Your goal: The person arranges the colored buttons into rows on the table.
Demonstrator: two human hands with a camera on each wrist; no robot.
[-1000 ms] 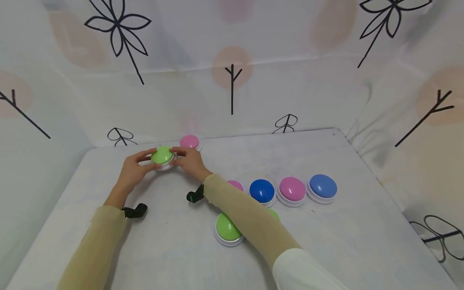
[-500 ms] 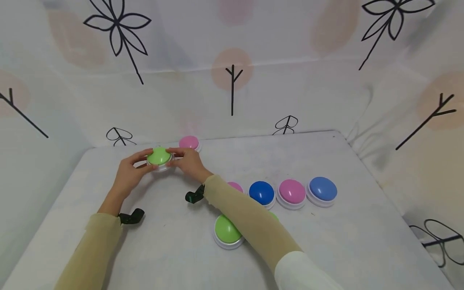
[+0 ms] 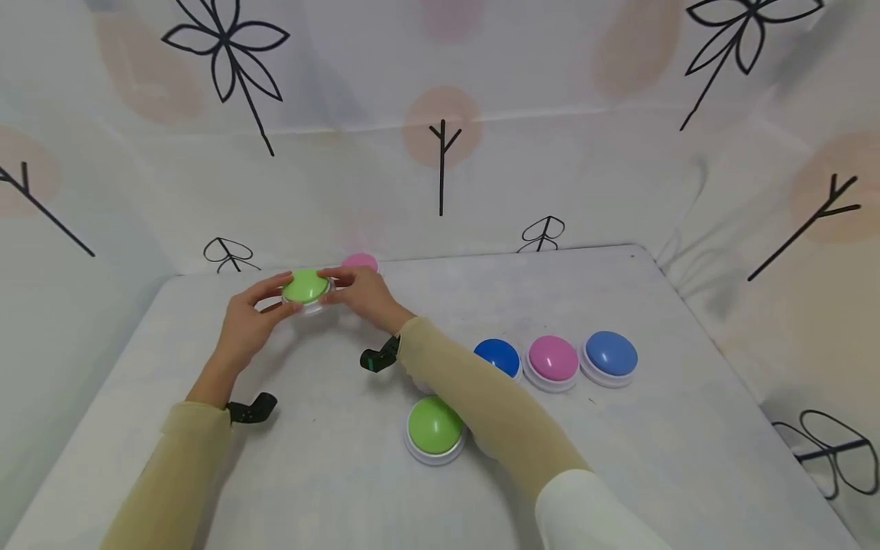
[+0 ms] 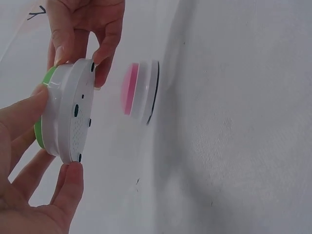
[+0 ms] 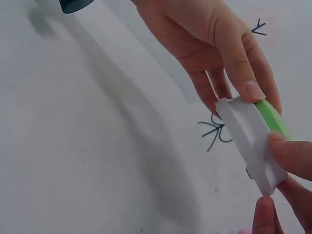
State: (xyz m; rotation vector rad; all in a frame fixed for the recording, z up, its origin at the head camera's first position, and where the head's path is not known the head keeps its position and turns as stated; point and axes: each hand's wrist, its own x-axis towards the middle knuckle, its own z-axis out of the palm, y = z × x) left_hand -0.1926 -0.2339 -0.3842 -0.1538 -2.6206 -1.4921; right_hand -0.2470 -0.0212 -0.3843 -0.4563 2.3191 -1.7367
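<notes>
The left hand (image 3: 247, 325) and right hand (image 3: 371, 296) pinch opposite sides of a round green-domed push-button with a white plastic base (image 3: 305, 287), raised above the white worktop (image 3: 330, 458) near its far edge. It looks light, stiff and slick; the base rim should grip best. Compared with half a second ago, the beige right sleeve (image 3: 495, 416) covers more of the dark-blue-domed button (image 3: 498, 354).

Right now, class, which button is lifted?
The green button in the left hand and right hand; the other green button, pink buttons and blue buttons rest on the table.
</notes>
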